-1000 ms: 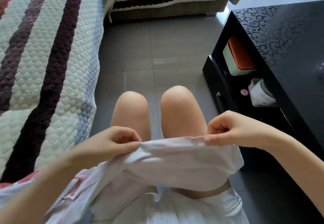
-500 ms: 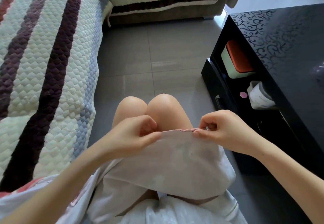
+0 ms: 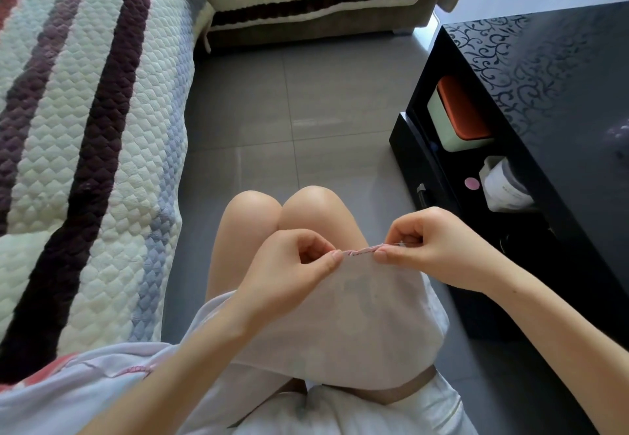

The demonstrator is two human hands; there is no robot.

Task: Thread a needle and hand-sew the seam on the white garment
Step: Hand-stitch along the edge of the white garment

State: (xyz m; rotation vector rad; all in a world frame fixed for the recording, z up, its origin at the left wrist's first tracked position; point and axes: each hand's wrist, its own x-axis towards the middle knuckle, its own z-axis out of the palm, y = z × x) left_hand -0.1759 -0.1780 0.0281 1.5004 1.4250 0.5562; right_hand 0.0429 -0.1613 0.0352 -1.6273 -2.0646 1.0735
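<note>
The white garment is draped over my lap, its upper edge lifted and stretched between both hands. A short run of pink stitching shows along that edge. My left hand pinches the edge at the left end of the stitching, thumb against forefinger. My right hand pinches the edge at the right end. A thin glint between its fingers may be the needle; I cannot make it out for sure. No thread is visible.
A quilted striped sofa cover lies to my left. A black cabinet stands to the right, its open shelf holding a green box with an orange lid and a white container. Grey tiled floor lies ahead of my knees.
My hands have drawn closer together along the garment's edge, shortening the span between them, and the pink stitched edge has come into view. My knees have closed together.
</note>
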